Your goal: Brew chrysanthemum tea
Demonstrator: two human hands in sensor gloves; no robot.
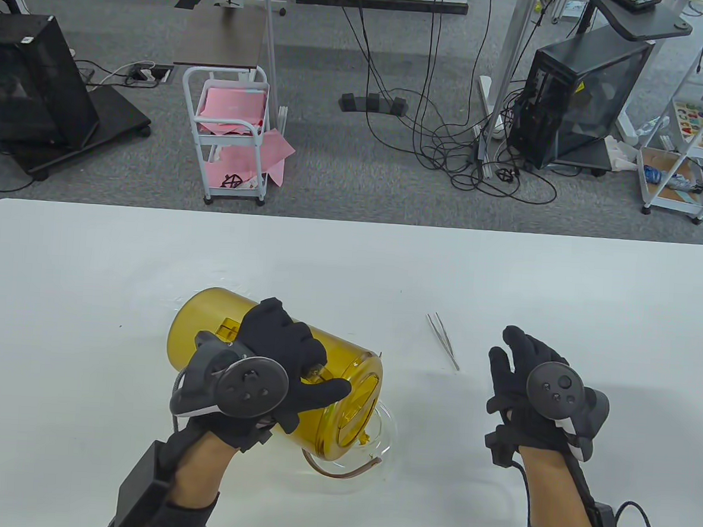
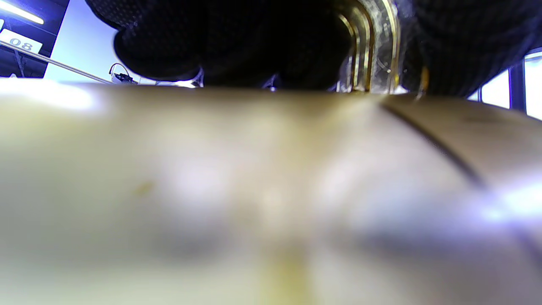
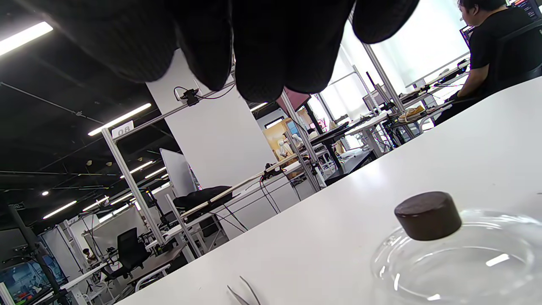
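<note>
Left hand [image 1: 274, 360] fingers grip tilted yellow jug [image 1: 320, 386] over glass pot [image 1: 376, 449]. Right hand [image 1: 529, 381] fingers wide, empty (tweezers [image 1: 443, 340] at its 10 o'clock on tabletop [image 1: 351, 263]).

An amber transparent pitcher [image 1: 216, 332] is tipped steeply on its side, mouth over a clear glass teapot [image 1: 379, 441] beneath it. Metal tweezers [image 1: 443, 340] lie flat on the white table to the right.

A glass lid with a dark knob [image 3: 427, 215] rests on the table.
</note>
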